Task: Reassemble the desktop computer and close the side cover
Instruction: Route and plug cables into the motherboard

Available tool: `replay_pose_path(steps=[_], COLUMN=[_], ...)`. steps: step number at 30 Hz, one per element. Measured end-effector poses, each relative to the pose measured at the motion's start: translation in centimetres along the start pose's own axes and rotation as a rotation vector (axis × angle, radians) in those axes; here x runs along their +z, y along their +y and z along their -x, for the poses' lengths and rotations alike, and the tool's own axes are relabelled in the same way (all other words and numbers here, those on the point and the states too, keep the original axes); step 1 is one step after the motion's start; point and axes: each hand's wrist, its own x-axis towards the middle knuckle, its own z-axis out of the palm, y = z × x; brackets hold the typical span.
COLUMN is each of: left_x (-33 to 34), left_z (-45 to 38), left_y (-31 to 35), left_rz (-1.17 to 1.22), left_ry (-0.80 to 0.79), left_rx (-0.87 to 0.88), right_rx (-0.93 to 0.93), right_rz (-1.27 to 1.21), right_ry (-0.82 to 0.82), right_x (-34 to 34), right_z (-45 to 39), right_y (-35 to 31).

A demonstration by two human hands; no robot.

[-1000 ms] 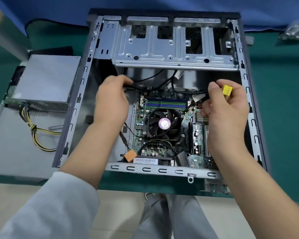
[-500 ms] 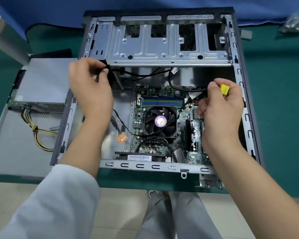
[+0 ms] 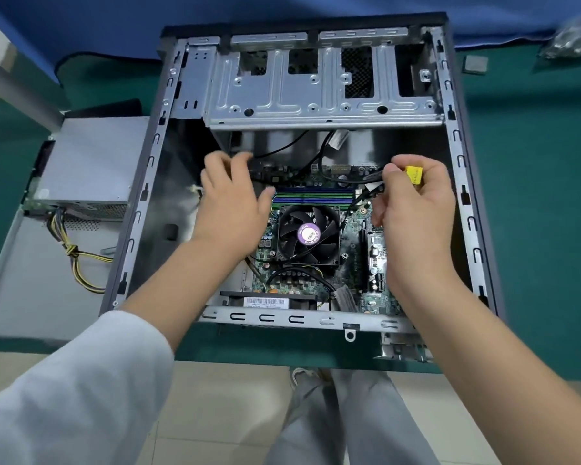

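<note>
The open computer case [image 3: 463,196] lies on its side on the green table [image 3: 534,229], motherboard [image 3: 316,263] facing up, with the CPU fan [image 3: 307,234] between the two hands. The right hand [image 3: 413,209] curls its fingers round a yellow connector [image 3: 413,175], and a black cable [image 3: 349,178] runs left from its fingertips. The left hand [image 3: 232,203] hovers over the board's left edge, fingers loosely spread and blurred; it seems to hold nothing. Left of that hand, outside the case, the power supply [image 3: 91,162] rests on the grey side cover [image 3: 31,280].
</note>
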Motion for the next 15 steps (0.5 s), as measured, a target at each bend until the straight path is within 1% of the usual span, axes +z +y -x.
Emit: replay_pose_path(steps=[3, 5, 7, 8, 9, 10, 11, 12, 14, 15], left_x=[-0.4, -0.8, -0.8, -0.7, -0.6, -0.6, -0.8, -1.0, -1.7, -2.1], left_z=[0.1, 0.5, 1.2, 1.5, 1.7, 1.6, 1.4, 1.2, 0.7, 0.5], left_y=[-1.4, -2.2, -2.5, -2.5, -2.4, -2.3, -2.1, -1.8, -0.8, 0.0], left_rz=[-0.170, -0.268, -0.378, -0.375, -0.311, -0.214, -0.134, -0.112, -0.149, -0.130], left_ry=[-0.317, -0.461, -0.599, -0.690, -0.772, -0.815, -0.791, -0.711, -0.483, -0.379], left_rx=[-0.028, 0.008, 0.033, 0.015, -0.030, -0.081, -0.113, -0.118, -0.071, -0.026], right_rx=[-0.019, -0.063, -0.101, -0.137, -0.187, -0.243, -0.295, -0.332, -0.364, -0.384], right_rz=[0.163, 0.317, 0.483, 0.574, 0.665, 0.738, 0.775, 0.774, 0.709, 0.689], right_ry=[-0.154, -0.260, -0.319, -0.328, -0.332, -0.334, -0.333, -0.328, -0.325, -0.323], right_x=[-0.7, -1.3, -2.2, -2.7, -3.2, -3.6, -4.0, -4.4, -4.8, -4.9], right_z=[-0.4, -0.9, -1.5, -1.8, -2.1, -2.3, -2.5, -2.6, -2.6, -2.5], right_y=[-0.6, -1.4, -2.0, -2.1, -2.2, -2.3, -2.4, -2.5, -2.5, -2.4])
